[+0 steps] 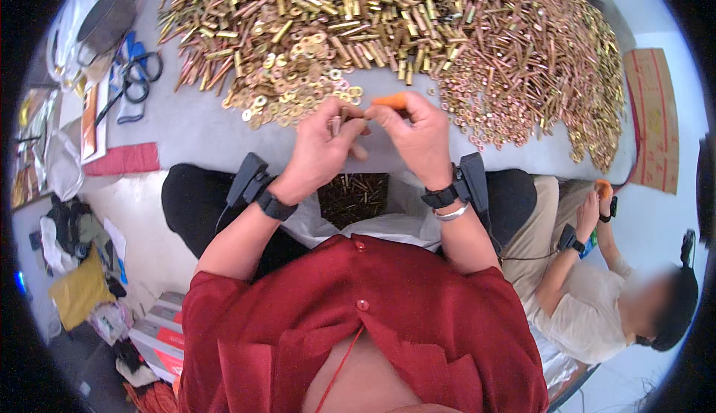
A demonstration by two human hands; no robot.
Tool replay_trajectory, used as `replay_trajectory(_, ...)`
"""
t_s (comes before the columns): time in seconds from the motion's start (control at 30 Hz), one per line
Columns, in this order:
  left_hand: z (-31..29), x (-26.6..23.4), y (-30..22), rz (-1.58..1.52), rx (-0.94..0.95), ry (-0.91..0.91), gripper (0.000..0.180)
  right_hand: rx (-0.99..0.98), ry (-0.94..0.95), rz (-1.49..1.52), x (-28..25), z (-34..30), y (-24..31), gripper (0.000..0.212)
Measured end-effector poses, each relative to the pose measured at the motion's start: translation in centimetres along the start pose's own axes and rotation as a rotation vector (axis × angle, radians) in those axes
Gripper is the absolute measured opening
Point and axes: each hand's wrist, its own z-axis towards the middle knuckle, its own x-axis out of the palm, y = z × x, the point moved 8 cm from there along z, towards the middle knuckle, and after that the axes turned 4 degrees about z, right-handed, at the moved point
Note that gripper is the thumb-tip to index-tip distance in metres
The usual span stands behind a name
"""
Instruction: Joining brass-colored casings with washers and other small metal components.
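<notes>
Many gold washers (294, 88) lie near the left hand (319, 143), which holds a small metal piece (336, 125); the right hand's (419, 135) grip is unclear.

The person wears a dark red, short-sleeved shirt (283, 293) with small round buttons (362, 305), open at the neck over a thin red cord (337, 372). Black trousers (195, 200) cover the legs. Each wrist has a black strap (277, 205) and a boxy black device (249, 179), the left one trailing a thin cable (222, 217). A silver bangle (452, 213) circles the right wrist. An orange cover (391, 101) appears to sheathe a right-hand finger.
</notes>
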Motion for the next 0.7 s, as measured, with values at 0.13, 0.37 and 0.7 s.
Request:
replay_trajectory(0.13,-0.5,-0.1,-0.2,-0.129,-0.061,0.039,0.013,-0.034,-0.115,0.472,1.1,-0.7,-0.3,0.033)
replay_trajectory(0.37,-0.1,-0.4,0.1,-0.335,-0.006,0.091,0.018,0.164,-0.107,0.816,2.4,-1.4,-2.0,0.069)
replay_trajectory(0.7,-0.4,-0.2,-0.1,-0.313,-0.031,0.111,0.017,0.134,-0.137,0.740,1.4,-2.0,-2.7,0.054)
